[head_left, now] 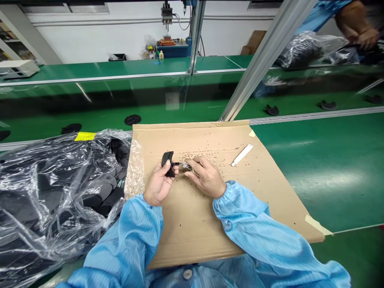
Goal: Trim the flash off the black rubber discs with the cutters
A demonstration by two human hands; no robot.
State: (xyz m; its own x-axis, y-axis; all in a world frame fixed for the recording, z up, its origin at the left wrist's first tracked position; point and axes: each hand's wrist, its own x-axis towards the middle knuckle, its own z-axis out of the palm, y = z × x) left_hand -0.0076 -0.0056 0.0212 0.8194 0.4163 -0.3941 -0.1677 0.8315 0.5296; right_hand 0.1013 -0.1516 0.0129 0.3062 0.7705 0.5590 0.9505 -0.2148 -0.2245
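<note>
My left hand (160,183) is closed round a black curved plastic part (168,163), its thumb pressed on the near face. In the fingers of my right hand (207,176) is a small shiny metal hand tool (186,165), perhaps nippers; the fingers cover most of it. The tool's tip meets a thin black piece beside the curved part, and I cannot make out whether it grips it. Both hands are above a cardboard sheet (192,236) strewn with tiny black scraps (204,154).
A clear plastic bag (60,200) full of black parts lies at left, with a yellow label (85,136). A white flat strip (242,155) rests on the cardboard. Black parts (132,119) sit on the green conveyor beyond. A metal post (261,60) slants at right; a co-worker's hands (367,38) are far right.
</note>
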